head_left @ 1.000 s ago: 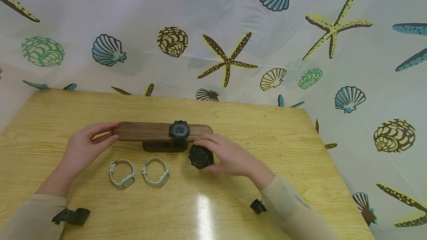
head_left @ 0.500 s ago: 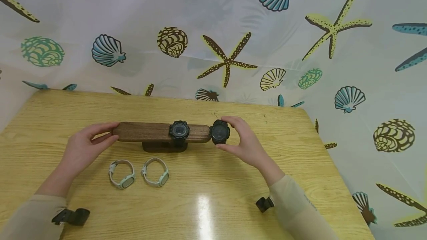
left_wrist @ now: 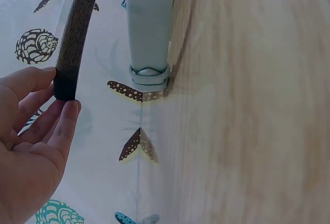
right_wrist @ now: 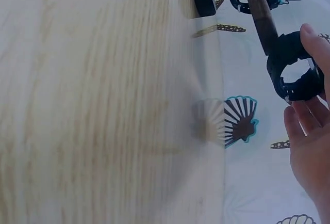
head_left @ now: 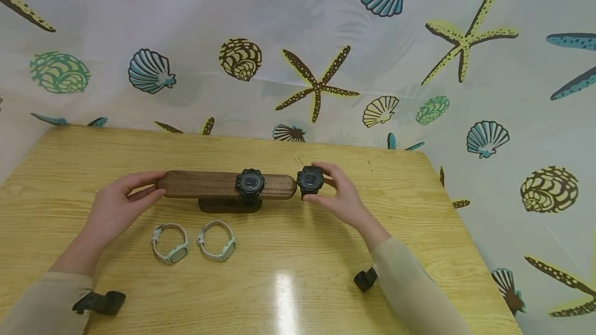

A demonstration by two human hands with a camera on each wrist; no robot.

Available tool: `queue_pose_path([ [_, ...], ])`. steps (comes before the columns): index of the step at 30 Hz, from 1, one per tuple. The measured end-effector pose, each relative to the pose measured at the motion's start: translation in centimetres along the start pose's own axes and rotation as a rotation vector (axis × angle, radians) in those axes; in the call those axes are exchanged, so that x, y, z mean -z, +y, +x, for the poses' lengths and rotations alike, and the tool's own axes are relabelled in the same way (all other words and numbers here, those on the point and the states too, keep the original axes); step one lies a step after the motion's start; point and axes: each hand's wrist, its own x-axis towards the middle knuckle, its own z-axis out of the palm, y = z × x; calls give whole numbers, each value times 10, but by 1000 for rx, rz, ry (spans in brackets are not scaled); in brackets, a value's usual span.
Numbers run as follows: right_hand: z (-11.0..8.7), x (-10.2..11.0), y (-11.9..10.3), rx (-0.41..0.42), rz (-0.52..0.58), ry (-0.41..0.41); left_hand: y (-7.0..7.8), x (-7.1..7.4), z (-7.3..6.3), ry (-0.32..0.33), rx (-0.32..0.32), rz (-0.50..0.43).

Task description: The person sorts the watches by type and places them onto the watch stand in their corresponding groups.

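Note:
My left hand (head_left: pixel 118 201) pinches the left end of a dark wooden watch stand (head_left: pixel 200 184), thumb and fingers on its rounded tip. A black digital watch (head_left: pixel 251 182) is looped round the stand's bar, right of its middle. At the bar's right end my right hand (head_left: pixel 342 195) holds a second black watch (head_left: pixel 310 180) between thumb and fingers. In the right wrist view this watch's closed strap (right_wrist: pixel 278 72) forms a ring beside the bar's tip. Two pale watches, one on the left (head_left: pixel 170 243) and one on the right (head_left: pixel 217 240), lie on the table before the stand.
The stand's base (head_left: pixel 230 205) rests on a light wood table (head_left: pixel 326 283). Behind and to the right hangs a white cloth (head_left: pixel 279 19) printed with shells and starfish. Each forearm wears a small black camera, one at the left sleeve (head_left: pixel 100 302) and one at the right (head_left: pixel 365 279).
My right hand has lifted the second black watch from in front of the stand to the bar's right end, then slightly away rightward. My left hand has stayed put.

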Motion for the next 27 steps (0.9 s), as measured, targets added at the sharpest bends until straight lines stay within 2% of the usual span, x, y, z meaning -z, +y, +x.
queue_pose_path([
  [4,4,-6,6,-52,33,-27,-1,0,0,0,-4,1],
  [10,8,-16,5,-77,64,-61,-1,0,-1,4,-3,-7],
  [21,18,-34,6,-23,117,-84,-1,0,0,8,-4,5],
  [27,22,-42,2,-27,135,-104,-1,0,0,8,2,9],
])
